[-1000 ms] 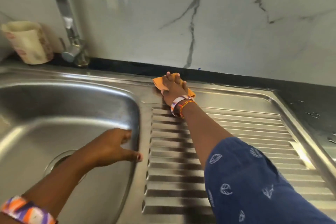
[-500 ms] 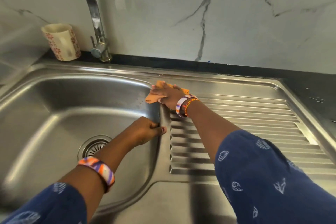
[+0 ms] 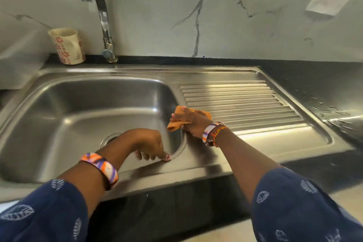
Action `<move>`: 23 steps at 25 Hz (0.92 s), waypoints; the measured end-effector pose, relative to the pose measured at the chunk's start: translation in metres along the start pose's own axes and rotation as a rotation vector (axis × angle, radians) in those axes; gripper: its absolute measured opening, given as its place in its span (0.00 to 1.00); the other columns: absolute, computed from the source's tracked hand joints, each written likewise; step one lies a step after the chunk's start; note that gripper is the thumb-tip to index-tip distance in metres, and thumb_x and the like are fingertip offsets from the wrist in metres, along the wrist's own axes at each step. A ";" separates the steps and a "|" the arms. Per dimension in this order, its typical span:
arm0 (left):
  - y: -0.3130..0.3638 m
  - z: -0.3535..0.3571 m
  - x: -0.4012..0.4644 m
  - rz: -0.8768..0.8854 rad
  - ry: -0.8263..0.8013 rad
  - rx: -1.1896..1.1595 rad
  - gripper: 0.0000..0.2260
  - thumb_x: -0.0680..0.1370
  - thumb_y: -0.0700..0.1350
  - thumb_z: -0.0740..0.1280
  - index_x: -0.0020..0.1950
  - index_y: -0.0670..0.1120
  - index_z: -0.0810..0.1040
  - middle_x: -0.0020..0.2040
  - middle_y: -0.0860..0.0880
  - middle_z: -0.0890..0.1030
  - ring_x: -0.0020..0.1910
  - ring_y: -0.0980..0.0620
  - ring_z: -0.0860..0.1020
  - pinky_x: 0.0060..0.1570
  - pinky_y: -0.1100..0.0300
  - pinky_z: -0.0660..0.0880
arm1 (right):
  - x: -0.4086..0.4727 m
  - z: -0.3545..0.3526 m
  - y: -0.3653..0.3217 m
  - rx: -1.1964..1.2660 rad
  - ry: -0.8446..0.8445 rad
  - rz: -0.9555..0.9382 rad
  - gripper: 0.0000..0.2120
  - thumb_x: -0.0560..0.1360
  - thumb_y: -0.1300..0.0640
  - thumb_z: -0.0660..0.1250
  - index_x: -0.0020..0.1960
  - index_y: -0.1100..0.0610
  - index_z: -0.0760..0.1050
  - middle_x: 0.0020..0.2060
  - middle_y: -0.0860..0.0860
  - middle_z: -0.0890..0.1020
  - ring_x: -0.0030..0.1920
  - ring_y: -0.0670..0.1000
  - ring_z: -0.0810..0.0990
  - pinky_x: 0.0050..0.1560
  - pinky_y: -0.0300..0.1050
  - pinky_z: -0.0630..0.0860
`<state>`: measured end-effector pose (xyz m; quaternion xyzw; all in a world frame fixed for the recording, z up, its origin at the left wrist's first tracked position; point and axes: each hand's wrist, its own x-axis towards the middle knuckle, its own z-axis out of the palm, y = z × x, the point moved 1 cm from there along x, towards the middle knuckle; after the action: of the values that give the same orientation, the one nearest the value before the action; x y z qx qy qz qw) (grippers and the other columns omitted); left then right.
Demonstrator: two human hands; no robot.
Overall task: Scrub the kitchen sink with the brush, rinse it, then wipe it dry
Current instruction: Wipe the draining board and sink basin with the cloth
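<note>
Stainless steel sink (image 3: 59, 104) is set into a dark worktop (image 3: 314, 80), basin toward the left end, ribbed draining board (image 3: 235, 102) to the right. The drain (image 3: 110, 139) shows at the basin floor, partly hidden by the left forearm.

An orange cloth (image 3: 177, 122) lies on the rim between basin and draining board, at the basin's right edge. The right hand (image 3: 188, 122) lies over the cloth with fingers curled onto it; grip closed on the cloth, one corner hanging over the basin side. Beaded and patterned bands sit at that wrist.

The left hand (image 3: 151, 146) is at the basin's front right corner, fingers curled, fingertips touching the rim; grip holds nothing visible. A patterned orange and purple bangle (image 3: 102, 167) sits on the left forearm. Both sleeves are dark blue with a white leaf print.

At the back edge of the worktop, a chrome tap (image 3: 102, 15) stands behind the basin, spout turned left. A cream cup (image 3: 67, 46) with a red floral pattern stands just left of the tap. Water droplets lie on the worktop near the right edge. The wall behind is white, marble-veined.
</note>
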<state>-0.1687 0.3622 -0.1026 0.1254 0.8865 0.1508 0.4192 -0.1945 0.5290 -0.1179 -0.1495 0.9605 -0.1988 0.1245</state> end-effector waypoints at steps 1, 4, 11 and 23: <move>-0.004 0.003 -0.008 0.010 0.010 0.015 0.21 0.77 0.54 0.65 0.61 0.39 0.78 0.55 0.45 0.80 0.48 0.51 0.78 0.53 0.57 0.78 | -0.016 0.003 -0.009 0.026 0.011 0.013 0.19 0.80 0.61 0.58 0.70 0.53 0.68 0.71 0.46 0.68 0.74 0.47 0.59 0.70 0.36 0.49; -0.014 0.010 -0.032 0.044 0.027 0.066 0.20 0.78 0.55 0.64 0.59 0.39 0.78 0.51 0.45 0.80 0.48 0.51 0.77 0.49 0.59 0.76 | -0.056 0.009 -0.032 0.031 -0.054 0.060 0.18 0.80 0.60 0.58 0.69 0.51 0.70 0.70 0.48 0.69 0.71 0.50 0.65 0.70 0.39 0.57; -0.003 0.027 -0.056 0.175 0.158 0.276 0.16 0.77 0.57 0.64 0.40 0.44 0.75 0.36 0.50 0.78 0.33 0.55 0.74 0.36 0.63 0.70 | -0.119 -0.009 -0.038 0.663 0.142 0.212 0.17 0.80 0.67 0.56 0.65 0.54 0.70 0.36 0.41 0.82 0.40 0.39 0.80 0.42 0.29 0.73; 0.079 0.017 0.005 -0.043 0.325 0.209 0.22 0.78 0.56 0.62 0.62 0.39 0.73 0.53 0.43 0.78 0.55 0.46 0.78 0.50 0.59 0.73 | -0.216 -0.127 0.172 0.294 0.997 0.734 0.13 0.78 0.51 0.63 0.61 0.50 0.78 0.50 0.51 0.81 0.52 0.54 0.77 0.55 0.48 0.73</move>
<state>-0.1505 0.4399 -0.0867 0.1236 0.9557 0.0671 0.2585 -0.0742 0.7963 -0.0381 0.3187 0.8546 -0.3185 -0.2582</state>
